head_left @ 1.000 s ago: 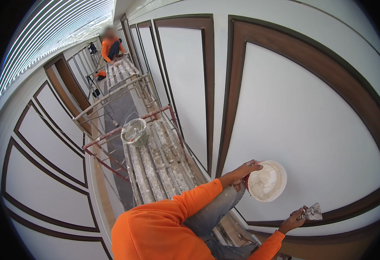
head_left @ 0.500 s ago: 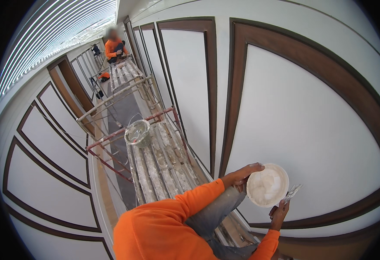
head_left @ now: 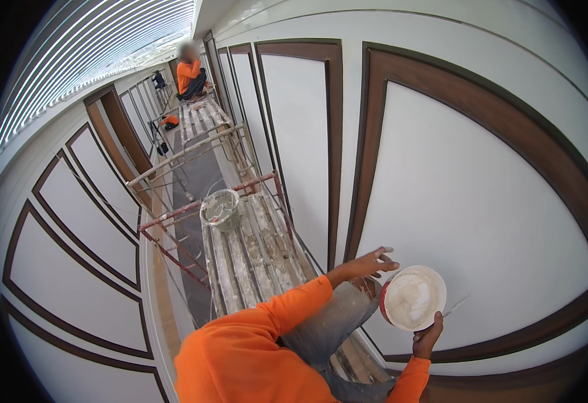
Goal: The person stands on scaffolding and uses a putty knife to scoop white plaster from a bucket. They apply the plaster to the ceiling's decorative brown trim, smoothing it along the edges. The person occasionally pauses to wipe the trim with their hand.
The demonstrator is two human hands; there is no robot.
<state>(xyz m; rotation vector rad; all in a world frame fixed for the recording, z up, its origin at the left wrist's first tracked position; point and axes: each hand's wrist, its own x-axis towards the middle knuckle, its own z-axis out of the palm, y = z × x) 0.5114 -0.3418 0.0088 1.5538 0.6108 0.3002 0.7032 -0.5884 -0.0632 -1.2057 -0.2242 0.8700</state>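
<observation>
Putty fills the bowl my left hand steadies open-fingered; I keep it level while my right hand, just below, grips the scraper.

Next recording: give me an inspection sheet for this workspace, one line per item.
Surface: scaffold planks, heavily smeared with white.
Job's things: round bowl of white paste; a thin blade sticks out at its right edge.
Clutter: splattered bucket on the far end of the planks.
Hands: left hand open, fingers spread beside the bowl's upper left rim, contact unclear; right hand grips the bowl's lower edge.
Cables: nothing seen.
Surroundings: white wall panels with brown trim on both sides; another person in orange crouches on a farther scaffold.
</observation>
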